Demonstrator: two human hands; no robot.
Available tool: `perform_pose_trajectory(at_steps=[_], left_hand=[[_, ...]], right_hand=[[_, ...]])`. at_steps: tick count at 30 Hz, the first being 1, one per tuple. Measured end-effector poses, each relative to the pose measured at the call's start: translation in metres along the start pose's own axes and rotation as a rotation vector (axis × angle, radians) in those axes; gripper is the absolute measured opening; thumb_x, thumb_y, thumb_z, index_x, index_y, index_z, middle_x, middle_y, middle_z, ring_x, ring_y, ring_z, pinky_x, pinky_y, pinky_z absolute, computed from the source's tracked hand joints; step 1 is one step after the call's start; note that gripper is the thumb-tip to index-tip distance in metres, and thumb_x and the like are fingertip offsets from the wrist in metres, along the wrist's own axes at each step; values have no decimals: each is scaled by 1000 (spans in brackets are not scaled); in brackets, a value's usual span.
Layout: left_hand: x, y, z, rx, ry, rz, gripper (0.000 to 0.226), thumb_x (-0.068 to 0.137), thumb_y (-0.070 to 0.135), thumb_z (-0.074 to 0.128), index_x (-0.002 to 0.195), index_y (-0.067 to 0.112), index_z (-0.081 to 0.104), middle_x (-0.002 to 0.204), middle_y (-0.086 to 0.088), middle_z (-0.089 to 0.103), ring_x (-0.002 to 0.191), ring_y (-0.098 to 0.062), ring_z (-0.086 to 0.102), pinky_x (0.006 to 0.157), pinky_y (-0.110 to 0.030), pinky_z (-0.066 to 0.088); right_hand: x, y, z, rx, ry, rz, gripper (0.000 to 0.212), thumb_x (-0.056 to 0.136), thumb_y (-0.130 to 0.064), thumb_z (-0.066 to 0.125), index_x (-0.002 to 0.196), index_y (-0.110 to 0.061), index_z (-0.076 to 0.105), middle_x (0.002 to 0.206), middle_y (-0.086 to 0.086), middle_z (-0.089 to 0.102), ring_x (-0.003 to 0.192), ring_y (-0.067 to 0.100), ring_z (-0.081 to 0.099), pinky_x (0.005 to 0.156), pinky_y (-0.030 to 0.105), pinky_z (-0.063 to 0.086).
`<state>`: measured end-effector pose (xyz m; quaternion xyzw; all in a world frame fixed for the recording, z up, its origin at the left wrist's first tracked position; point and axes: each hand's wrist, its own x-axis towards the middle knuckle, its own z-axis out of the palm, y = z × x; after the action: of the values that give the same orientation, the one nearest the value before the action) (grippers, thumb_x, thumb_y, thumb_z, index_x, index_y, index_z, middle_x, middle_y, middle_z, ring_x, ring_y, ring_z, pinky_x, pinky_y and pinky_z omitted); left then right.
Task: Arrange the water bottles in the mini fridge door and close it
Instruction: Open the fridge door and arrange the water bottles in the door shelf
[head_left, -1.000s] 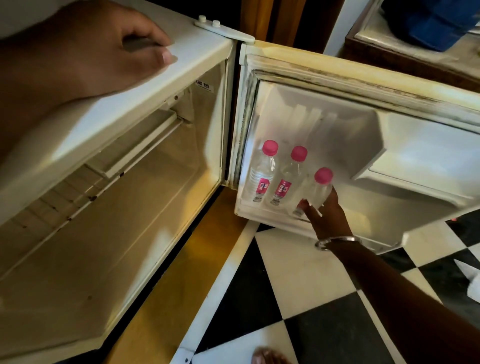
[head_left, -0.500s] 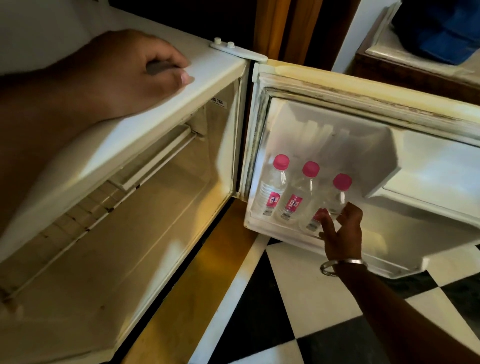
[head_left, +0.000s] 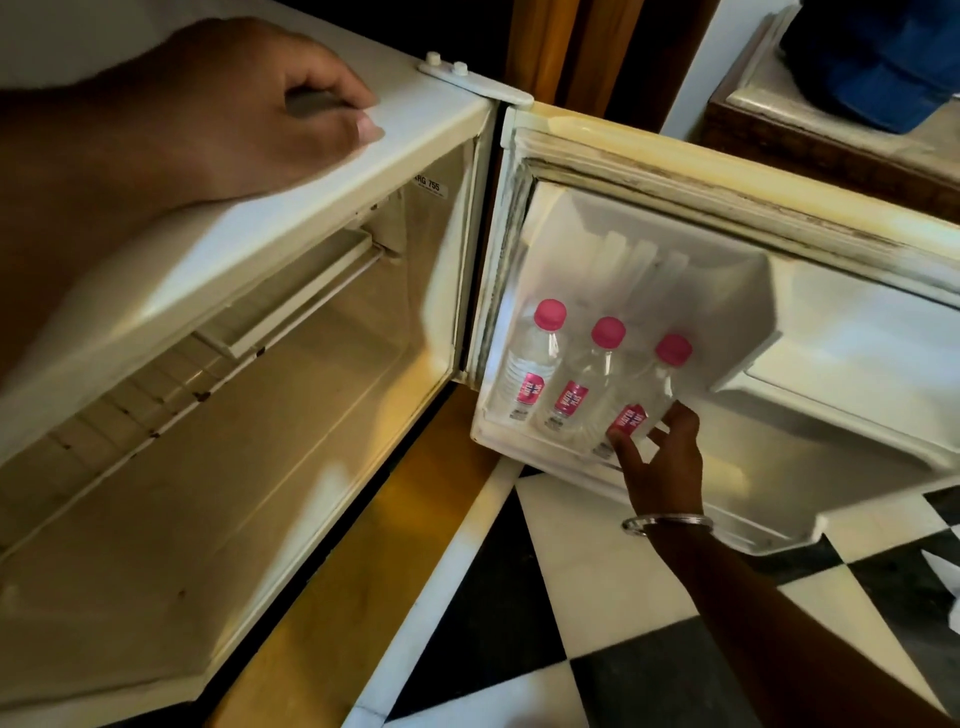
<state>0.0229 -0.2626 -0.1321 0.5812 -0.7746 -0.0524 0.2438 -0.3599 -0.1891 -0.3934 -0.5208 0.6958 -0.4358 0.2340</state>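
Black-and-white checkered floor (head_left: 597, 582) is seen nearest, with a yellow strip running beside the fridge base. Above the tiles, the right arm is stretched toward the open door (head_left: 727, 291), and a metal bangle (head_left: 667, 521) is worn at the wrist. The right hand (head_left: 662, 462) is held with fingers spread and loosely curved, the thumb and fingertips touching the lower part of the right bottle (head_left: 644, 400); a firm grip cannot be told. This bottle is tilted, leaning toward its neighbours. The middle bottle (head_left: 579, 384) and the left bottle (head_left: 530, 369) are stood just beside it in the door's lower shelf (head_left: 519, 441), close to the hinge side. All three are clear, with pink caps and pink labels. To the left, the fridge (head_left: 260, 415) is seen open, its cabinet bare, with a narrow rack under the top. The left hand (head_left: 249, 104) is laid on the fridge top near the front edge, fingers curled down onto it and clasping nothing. Farther back, a white hinge plate (head_left: 467, 78) is fixed at the top corner, and something blue (head_left: 878, 62) is seen on a ledge behind the door.
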Motion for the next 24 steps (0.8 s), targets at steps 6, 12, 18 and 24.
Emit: perform_pose_trajectory(at_steps=[6,12,18,24], left_hand=[[2,-5,2,-37,-8,-12,66,81,77,48,130,35,62,125,8,67,112,-15,60,103,-39,47],[1,-1,0,-41,-17,-15,65,81,75,48,129,34,62,127,3,69,114,-19,62,106,-45,48],[1,3,-1,-17,-21,9,65,83,70,48,131,29,63,130,0,68,118,-23,61,106,-44,47],[-4,9,-5,40,-29,1,64,86,66,46,132,26,64,131,-4,69,121,-26,62,106,-46,47]], right_hand=[[-2,-1,2,22,58,-20,69,75,-22,80,129,-22,38,127,4,55,105,20,61,80,30,52],[-1,-1,5,9,94,-21,69,77,-18,79,132,-20,38,132,4,53,113,21,58,83,29,52],[-36,-11,6,-285,183,0,105,80,-37,75,153,-10,5,162,16,4,148,30,3,119,48,9],[-101,-77,18,-500,-193,-612,107,75,-54,67,152,-22,0,159,19,0,147,35,-4,115,60,6]])
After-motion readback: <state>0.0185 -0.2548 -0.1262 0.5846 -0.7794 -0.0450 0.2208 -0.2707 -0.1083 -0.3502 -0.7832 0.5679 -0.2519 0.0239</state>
